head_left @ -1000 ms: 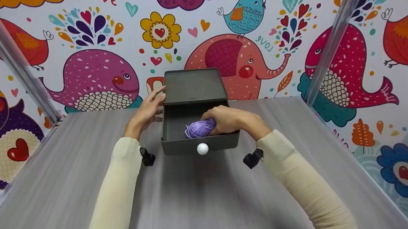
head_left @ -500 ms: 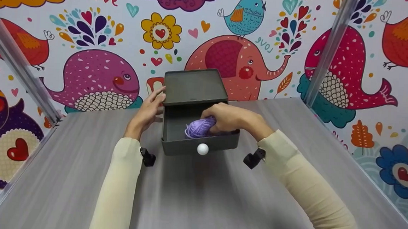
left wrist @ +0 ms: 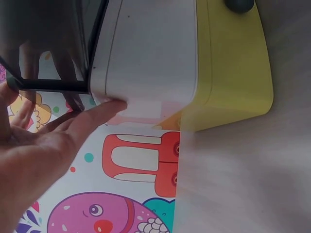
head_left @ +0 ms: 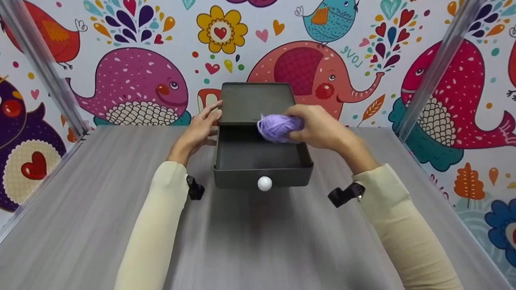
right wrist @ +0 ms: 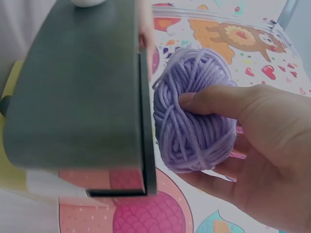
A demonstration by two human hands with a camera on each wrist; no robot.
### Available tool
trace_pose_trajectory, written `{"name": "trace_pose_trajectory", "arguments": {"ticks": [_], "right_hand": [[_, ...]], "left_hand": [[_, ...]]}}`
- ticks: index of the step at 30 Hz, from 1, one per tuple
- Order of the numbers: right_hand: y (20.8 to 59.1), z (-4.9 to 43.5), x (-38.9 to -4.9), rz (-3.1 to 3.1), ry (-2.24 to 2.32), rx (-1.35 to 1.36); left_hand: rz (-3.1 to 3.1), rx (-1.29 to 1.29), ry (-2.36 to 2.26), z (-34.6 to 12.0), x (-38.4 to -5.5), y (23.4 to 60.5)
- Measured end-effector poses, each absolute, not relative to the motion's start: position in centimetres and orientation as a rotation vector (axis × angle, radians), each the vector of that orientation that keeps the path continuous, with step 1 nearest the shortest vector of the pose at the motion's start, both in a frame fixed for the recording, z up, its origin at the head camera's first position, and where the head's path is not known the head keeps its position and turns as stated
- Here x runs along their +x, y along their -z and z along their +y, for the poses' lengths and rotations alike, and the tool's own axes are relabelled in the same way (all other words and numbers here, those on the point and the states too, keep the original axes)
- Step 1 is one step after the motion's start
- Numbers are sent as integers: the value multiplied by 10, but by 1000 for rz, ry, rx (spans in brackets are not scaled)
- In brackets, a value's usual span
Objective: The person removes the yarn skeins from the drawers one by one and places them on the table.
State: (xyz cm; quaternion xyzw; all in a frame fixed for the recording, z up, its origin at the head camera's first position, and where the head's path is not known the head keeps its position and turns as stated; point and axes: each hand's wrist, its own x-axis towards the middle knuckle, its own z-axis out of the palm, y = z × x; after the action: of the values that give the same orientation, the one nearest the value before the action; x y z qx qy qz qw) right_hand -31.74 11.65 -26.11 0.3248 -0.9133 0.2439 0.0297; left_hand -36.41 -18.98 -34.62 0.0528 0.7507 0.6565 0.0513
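My right hand (head_left: 319, 127) grips a ball of purple yarn (head_left: 277, 128) above the pulled-out dark drawer (head_left: 262, 177). In the right wrist view, thumb and fingers close around the yarn (right wrist: 194, 116) beside the drawer's wall (right wrist: 82, 87). No other thing shows inside the drawer. With fingers extended, my left hand (head_left: 199, 130) touches the left side of the small drawer cabinet, whose flat dark top (head_left: 257, 102) lies behind the drawer. The left wrist view shows a fingertip against a white drawer section (left wrist: 146, 53), with a yellow section (left wrist: 233, 68) beyond it.
A round white knob (head_left: 264, 183) sticks out from the dark drawer's front. The yellow section has a dark knob (left wrist: 239, 4). The cabinet stands on a grey wood-grain table (head_left: 251, 252), near a back wall (head_left: 157, 35) printed with cartoon animals. Metal posts (head_left: 439, 71) mark the corners.
The right hand has lifted the yarn ball up out of the drawer. My left hand stays at the cabinet's side. The head view has shifted slightly.
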Motion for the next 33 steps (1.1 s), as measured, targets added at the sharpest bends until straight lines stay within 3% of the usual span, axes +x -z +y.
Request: {"name": "trace_pose_trajectory", "arguments": {"ticks": [9,21,33], "right_hand": [[258,147,-325,-2818,-876,756],[283,189,-344,-2835,-912,483],[318,220,-368,-2925,-917,405]], "left_hand": [[2303,149,-1979,-187,-363,343],[2329,175,-2002,-185,-365,347],[2343,166,-1998,-185,-363,346]]}}
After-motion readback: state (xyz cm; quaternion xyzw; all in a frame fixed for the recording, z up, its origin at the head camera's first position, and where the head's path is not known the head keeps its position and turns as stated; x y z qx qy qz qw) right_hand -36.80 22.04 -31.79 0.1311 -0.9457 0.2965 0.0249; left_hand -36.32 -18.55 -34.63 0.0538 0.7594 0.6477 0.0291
